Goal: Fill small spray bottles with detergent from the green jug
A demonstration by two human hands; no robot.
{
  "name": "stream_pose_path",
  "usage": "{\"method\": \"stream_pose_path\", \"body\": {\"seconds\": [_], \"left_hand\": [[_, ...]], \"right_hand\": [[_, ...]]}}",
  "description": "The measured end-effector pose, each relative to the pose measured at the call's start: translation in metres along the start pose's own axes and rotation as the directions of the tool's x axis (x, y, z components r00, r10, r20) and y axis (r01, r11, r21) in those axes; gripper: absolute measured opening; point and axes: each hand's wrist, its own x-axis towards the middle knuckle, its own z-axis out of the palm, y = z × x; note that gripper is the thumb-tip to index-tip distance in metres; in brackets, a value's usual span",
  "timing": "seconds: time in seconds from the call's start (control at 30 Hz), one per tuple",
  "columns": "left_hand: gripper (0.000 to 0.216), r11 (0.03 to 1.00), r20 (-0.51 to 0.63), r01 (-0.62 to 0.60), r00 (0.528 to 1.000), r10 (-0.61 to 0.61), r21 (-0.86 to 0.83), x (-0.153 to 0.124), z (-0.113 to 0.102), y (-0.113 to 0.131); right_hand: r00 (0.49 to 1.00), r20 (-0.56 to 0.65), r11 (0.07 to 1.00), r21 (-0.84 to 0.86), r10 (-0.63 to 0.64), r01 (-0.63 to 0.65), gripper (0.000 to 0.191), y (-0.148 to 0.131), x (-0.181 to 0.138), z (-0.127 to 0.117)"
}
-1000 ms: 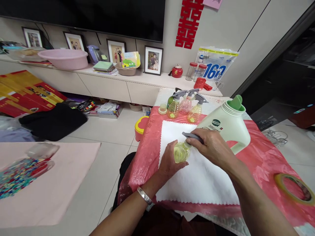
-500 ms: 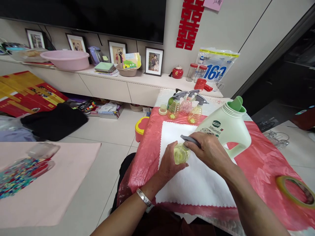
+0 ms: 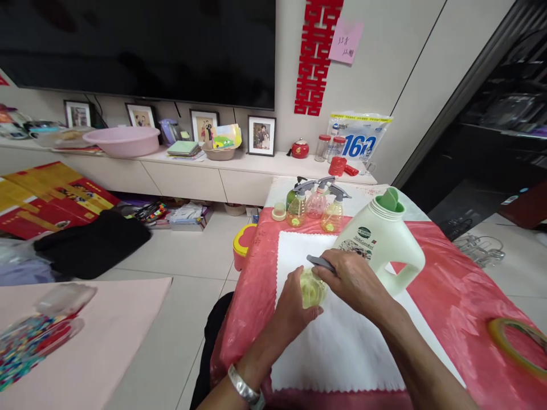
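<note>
A small clear spray bottle (image 3: 311, 288) with yellowish liquid stands on a white cloth (image 3: 342, 336). My left hand (image 3: 294, 307) is wrapped round its body. My right hand (image 3: 352, 280) is closed over its grey trigger head (image 3: 320, 262), fingers curled on top. Just behind my right hand stands a big pale-green detergent jug (image 3: 382, 239) with a green spout. Three more small spray bottles (image 3: 316, 200) stand in a row at the table's far end, beside a small cap (image 3: 279, 211).
The table wears a red plastic sheet (image 3: 453, 307); a roll of tape (image 3: 519, 344) lies at its right edge. A pink-covered table (image 3: 85, 353) with coloured beads is on the left. A long low cabinet (image 3: 188, 171) holds photo frames, a pink basin and jars.
The camera has tilted upward, so everything sits lower in view. Both hands stay on the small spray bottle, the right hand shifting slightly on the trigger head.
</note>
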Motion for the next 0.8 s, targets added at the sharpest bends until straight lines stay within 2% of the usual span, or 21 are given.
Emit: {"method": "stream_pose_path", "body": {"seconds": [0.07,0.17,0.27,0.37,0.5,0.67,0.8], "left_hand": [[0.099,0.998,0.004,0.047,0.999,-0.047,0.047,0.001,-0.007,0.008],[0.077,0.994,-0.009,0.098,0.995,-0.098,0.053,0.003,-0.019,0.035],[0.053,0.997,-0.015,0.056,0.998,-0.057,-0.059,0.007,-0.026,0.067],[0.038,0.981,-0.032,0.009,0.999,-0.016,-0.194,0.012,-0.024,0.086],[0.034,0.958,-0.084,0.000,0.996,-0.025,-0.288,0.016,-0.010,0.082],[0.038,0.980,-0.231,-0.002,0.972,-0.045,-0.197,0.011,0.009,0.061],[0.039,0.984,-0.340,-0.021,0.939,-0.040,-0.175,0.007,0.020,0.053]], "right_hand": [[1.000,0.006,1.000,0.003,0.015,-0.015,0.025,-0.002,-0.001,-0.001],[0.999,0.016,0.999,0.015,0.032,-0.032,0.024,-0.004,-0.003,-0.002],[0.999,0.018,0.998,0.030,0.048,-0.048,0.023,-0.006,-0.003,-0.001],[0.997,0.026,0.997,0.037,0.073,-0.074,0.022,-0.007,-0.002,-0.001],[0.996,0.028,0.996,0.024,0.090,-0.091,0.021,-0.007,-0.001,-0.001],[0.991,0.038,0.992,0.007,0.125,-0.126,0.026,-0.007,0.001,0.004],[0.989,0.035,0.989,-0.021,0.144,-0.143,0.027,-0.008,0.004,0.009]]}}
